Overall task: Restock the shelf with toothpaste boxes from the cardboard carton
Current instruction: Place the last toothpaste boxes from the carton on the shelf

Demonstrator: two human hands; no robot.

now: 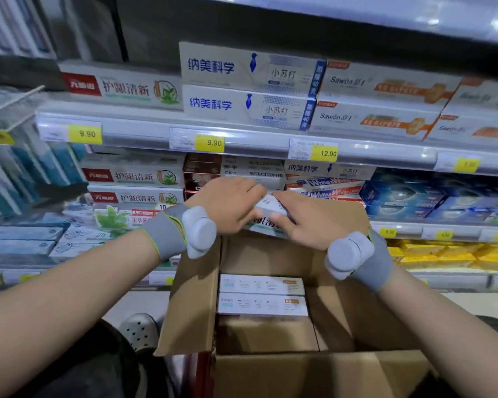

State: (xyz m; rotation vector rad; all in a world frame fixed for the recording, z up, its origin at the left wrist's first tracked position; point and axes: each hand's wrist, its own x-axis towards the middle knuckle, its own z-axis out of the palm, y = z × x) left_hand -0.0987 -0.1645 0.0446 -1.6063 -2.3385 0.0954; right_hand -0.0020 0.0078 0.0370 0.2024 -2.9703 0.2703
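Held box: a white toothpaste box [266, 215] is above the far edge of the cardboard carton [314, 369], level with the lower shelf; its long axis seems to run left to right, though the fingers hide much of it.
Left hand [227, 206]: closed over the box's left end from above; a grey wrist strap with a white sensor sits behind it.
Right hand [302, 222]: closed on the box's right end, fingers across its top, thumb on the near face; both hands are equally near, one at each end.
Coming move, as a judgement: the shelf lies straight ahead and slightly left of the grip; the matching green-leaf boxes [135, 176] are stacked there with long axes parallel to the shelf edge, so the box likely goes forward and left, unturned.
Carton stock: two white boxes [260, 295] lie flat inside, side by side, long axes left to right; their print is too small to read.
Readable writing: upper shelf boxes read 纳美科学 and 小苏打 [247, 68]; beside them Sawon [385, 84]; lower shelf, White&White [328, 186].
Price tags: 9.90 [85, 134], 9.90 again, and 12.90 [325, 153] on the upper shelf rail [256, 139].
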